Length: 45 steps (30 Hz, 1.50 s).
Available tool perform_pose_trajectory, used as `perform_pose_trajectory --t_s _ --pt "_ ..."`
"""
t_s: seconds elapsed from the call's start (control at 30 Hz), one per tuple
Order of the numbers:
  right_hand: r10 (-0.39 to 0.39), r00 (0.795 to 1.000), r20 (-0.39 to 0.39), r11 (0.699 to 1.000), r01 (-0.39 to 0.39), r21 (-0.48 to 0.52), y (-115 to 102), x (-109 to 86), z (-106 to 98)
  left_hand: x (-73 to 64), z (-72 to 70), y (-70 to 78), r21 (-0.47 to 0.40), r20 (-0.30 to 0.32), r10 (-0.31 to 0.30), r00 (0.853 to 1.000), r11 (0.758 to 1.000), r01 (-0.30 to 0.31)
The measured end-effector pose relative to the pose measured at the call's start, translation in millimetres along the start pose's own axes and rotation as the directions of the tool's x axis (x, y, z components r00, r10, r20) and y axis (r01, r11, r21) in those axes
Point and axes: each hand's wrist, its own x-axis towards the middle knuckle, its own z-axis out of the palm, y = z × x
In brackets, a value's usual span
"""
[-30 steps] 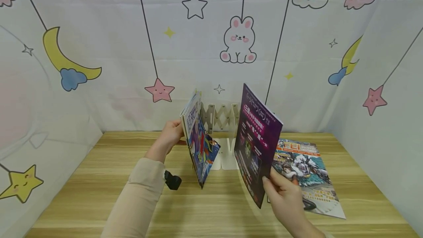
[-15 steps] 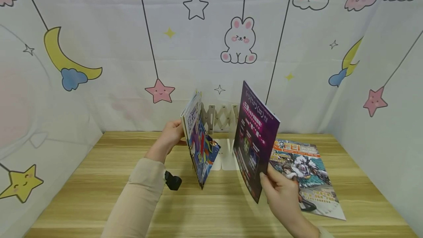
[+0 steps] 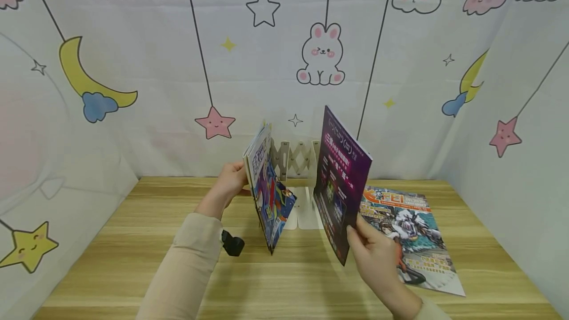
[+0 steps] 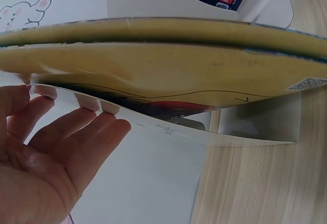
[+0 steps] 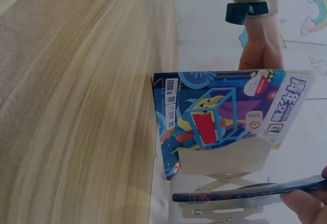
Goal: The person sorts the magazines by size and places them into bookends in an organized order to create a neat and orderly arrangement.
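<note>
**Wood-grained surface (image 3: 293, 285) before a cartoon-printed cloth (image 3: 169, 38), with magazines in hand**

At the middle of the far edge stands an expanding bookend (image 3: 299, 159). The left hand (image 3: 228, 181) has its fingers extended, fingertips (image 4: 121, 128) against the bookend's pale side, beside the upright magazines (image 3: 271, 191); their front cover bears a barcode and a title including 年文. The right hand (image 3: 373, 251) grasps the purple magazine (image 3: 340, 181) between thumb and fingers, raised and tilted right of the bookend; its pink heading appears to include 三体, the smaller print being illegible. Near the right edge lies a flat magazine (image 3: 422, 236), its orange title partly covered. Compared with the earlier frame, the purple magazine has shifted leftward, exposing more of that cover.
</note>
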Motion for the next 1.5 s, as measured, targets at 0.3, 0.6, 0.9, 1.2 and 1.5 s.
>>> perform_pose_trajectory --t_s 0.3,0.6,0.9,1.2,1.5 --pt "-0.001 1.0 0.011 0.997 0.0 0.075 4.8 2.7 9.2 0.6 -0.2 -2.4 -0.001 0.0 0.01 1.0 1.0 -0.01" --pt "0.062 0.998 0.021 0.996 -0.063 0.068 9.8 3.5 15.0 -0.5 0.5 -1.9 0.005 -0.001 0.01 1.0 1.0 -0.01" --pt "0.07 0.998 0.008 0.997 -0.07 0.027 17.7 6.9 21.8 0.0 1.3 -2.9 0.0 -0.007 0.013 1.0 1.0 -0.014" --pt "0.033 0.999 -0.01 0.999 -0.032 0.042 24.1 8.0 27.4 -0.3 2.0 -1.9 -0.008 -0.006 0.011 1.0 1.0 -0.011" --pt "0.042 0.999 -0.022 0.998 -0.041 0.05 23.6 7.9 32.1 -2.4 3.0 -0.3 -0.009 -0.013 0.007 1.0 1.0 -0.007"
